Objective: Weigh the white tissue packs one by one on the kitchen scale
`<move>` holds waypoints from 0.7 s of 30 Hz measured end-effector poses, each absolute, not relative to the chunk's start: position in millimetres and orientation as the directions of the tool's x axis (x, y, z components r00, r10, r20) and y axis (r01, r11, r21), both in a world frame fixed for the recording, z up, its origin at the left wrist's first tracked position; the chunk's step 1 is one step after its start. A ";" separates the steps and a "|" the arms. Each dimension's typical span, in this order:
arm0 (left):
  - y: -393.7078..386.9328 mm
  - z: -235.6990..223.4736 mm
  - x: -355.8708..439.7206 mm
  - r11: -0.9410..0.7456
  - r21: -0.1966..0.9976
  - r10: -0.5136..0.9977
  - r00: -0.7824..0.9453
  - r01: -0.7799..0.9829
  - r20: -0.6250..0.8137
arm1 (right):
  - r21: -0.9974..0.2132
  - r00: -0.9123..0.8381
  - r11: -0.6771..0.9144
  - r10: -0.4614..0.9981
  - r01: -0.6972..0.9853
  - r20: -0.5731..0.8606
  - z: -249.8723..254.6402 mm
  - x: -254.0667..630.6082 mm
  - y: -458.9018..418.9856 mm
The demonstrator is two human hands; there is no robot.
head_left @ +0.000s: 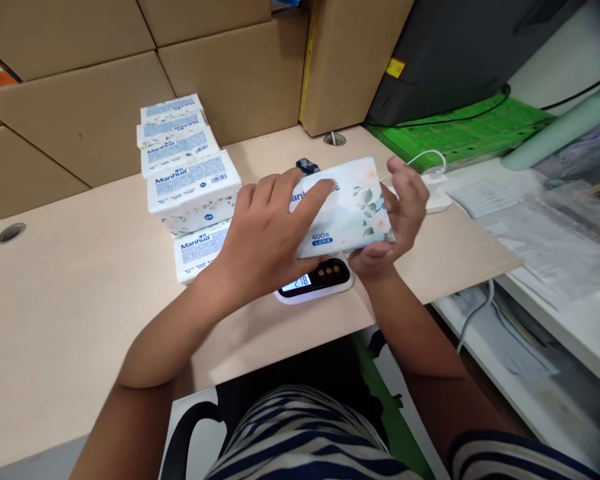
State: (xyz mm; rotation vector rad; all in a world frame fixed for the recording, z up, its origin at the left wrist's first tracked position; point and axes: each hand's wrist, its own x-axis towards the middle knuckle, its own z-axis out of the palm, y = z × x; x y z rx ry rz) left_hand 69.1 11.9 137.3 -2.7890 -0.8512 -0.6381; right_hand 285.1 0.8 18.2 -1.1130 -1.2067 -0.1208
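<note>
A white tissue pack (347, 210) with a leaf print and blue "400" label is held over a small white digital scale (316, 281) whose display is lit. My left hand (265, 233) lies across the pack's left end, fingers pressed on its top. My right hand (403, 213) grips the pack's right end, thumb under and fingers curled over the edge. A stack of several white Manhua tissue packs (190, 177) stands just left of my left hand on the beige table (80, 287).
Cardboard boxes (240, 73) line the back of the table. A green mat (460, 130) and a dark machine sit at the back right. A white charger with its cable (433, 183) lies by my right hand. Plastic bags (555, 233) cover the right shelf.
</note>
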 end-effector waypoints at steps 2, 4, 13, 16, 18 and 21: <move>23.1 132.6 74.4 -0.832 0.017 0.510 0.753 0.555 0.416 | -0.539 0.396 0.557 0.366 0.632 0.842 22.1 285.2 -3.4; 30.1 128.9 77.1 -0.833 0.072 0.531 0.756 0.548 0.383 | -0.566 0.388 0.553 0.414 0.611 0.823 25.8 282.4 -7.7; 34.4 121.9 80.1 -0.835 0.261 0.548 0.779 0.485 0.305 | -0.781 0.556 0.392 0.551 0.487 0.623 29.2 277.9 -15.9; 38.0 119.4 83.6 -0.829 0.286 0.554 0.776 0.481 0.300 | -0.776 0.508 0.399 0.593 0.489 0.625 26.1 282.5 -13.0; 40.4 117.0 85.1 -0.827 0.295 0.556 0.775 0.479 0.299 | -0.712 0.444 0.470 0.563 0.523 0.697 24.7 284.4 -10.9; 43.5 113.2 86.4 -0.820 0.300 0.565 0.772 0.488 0.289 | -0.626 0.397 0.543 0.487 0.560 0.778 23.6 284.4 -7.5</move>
